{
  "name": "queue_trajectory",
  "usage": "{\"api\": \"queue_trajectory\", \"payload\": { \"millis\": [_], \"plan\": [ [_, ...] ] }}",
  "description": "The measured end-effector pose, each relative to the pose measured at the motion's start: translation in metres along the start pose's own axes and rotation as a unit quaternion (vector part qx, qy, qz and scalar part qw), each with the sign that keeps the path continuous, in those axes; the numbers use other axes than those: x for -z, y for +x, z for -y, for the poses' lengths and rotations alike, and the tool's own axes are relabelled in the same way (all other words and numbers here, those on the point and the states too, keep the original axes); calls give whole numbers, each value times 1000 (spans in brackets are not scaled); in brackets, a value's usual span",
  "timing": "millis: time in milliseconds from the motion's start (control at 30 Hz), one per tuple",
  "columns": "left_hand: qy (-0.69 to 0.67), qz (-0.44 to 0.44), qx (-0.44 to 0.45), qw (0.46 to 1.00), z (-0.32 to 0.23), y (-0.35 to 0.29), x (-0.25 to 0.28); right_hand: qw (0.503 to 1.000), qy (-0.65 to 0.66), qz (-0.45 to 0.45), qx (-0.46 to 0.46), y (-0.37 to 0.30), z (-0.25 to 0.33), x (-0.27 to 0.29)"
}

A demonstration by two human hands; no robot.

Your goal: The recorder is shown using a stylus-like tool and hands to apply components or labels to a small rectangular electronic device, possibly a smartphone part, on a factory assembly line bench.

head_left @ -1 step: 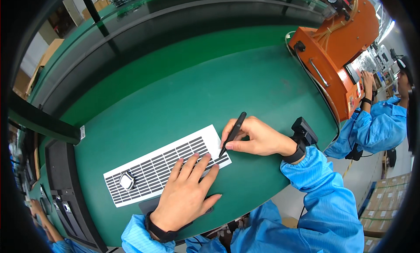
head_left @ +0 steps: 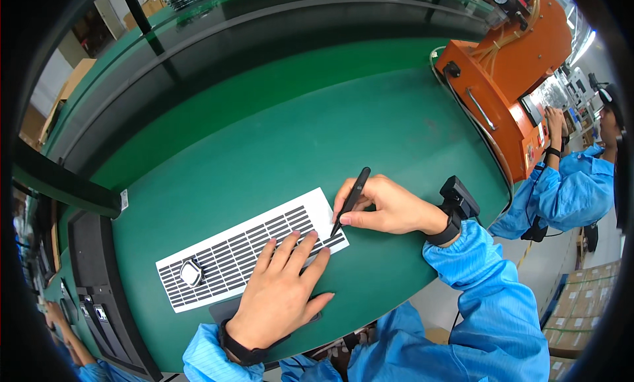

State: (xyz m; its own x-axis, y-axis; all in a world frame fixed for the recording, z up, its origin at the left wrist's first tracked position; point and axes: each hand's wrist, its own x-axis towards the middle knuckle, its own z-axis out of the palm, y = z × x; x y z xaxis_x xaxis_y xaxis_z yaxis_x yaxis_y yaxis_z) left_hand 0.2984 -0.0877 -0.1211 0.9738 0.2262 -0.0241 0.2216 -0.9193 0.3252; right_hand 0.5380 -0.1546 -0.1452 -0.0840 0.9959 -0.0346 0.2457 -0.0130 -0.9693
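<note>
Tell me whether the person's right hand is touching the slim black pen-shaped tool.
Touching. The head view shows the right hand closed in a writing grip around the slim black pen-shaped tool, with no visible gap.

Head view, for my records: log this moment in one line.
right hand: holds black pen-shaped tool; left hand: touches striped sheet

Left hand (head_left: 281, 289) hides part of the striped sheet (head_left: 231, 253). Pen (head_left: 355, 198): tip contact is too small to tell. Same hand mostly covers a dark flat thing (head_left: 223, 309). Co-worker (head_left: 561, 194) is cut off at right.
</note>
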Motion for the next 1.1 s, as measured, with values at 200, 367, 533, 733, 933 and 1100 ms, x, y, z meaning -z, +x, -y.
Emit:
{"api": "queue_trajectory", "payload": {
  "millis": [200,367,533,733,933,1100],
  "plan": [
    [2,8,-9,1000,0,0,1,998,55,4,-30,1,-4,0],
    [1,8,-8,1000,-1,1,2,998,65,0,-18,0,-6,1],
    [-2,13,-3,1000,0,2,2,997,68,9,-24,2,-6,1],
    [1,10,-3,1000,-3,1,4,978,202,23,-37,3,-12,6],
    [-41,-37,-4,998,-2,-6,7,969,247,5,-27,0,-21,12],
    [-40,-100,17,994,-17,-59,26,970,238,-34,-16,-7,-17,0]
  ]
}}
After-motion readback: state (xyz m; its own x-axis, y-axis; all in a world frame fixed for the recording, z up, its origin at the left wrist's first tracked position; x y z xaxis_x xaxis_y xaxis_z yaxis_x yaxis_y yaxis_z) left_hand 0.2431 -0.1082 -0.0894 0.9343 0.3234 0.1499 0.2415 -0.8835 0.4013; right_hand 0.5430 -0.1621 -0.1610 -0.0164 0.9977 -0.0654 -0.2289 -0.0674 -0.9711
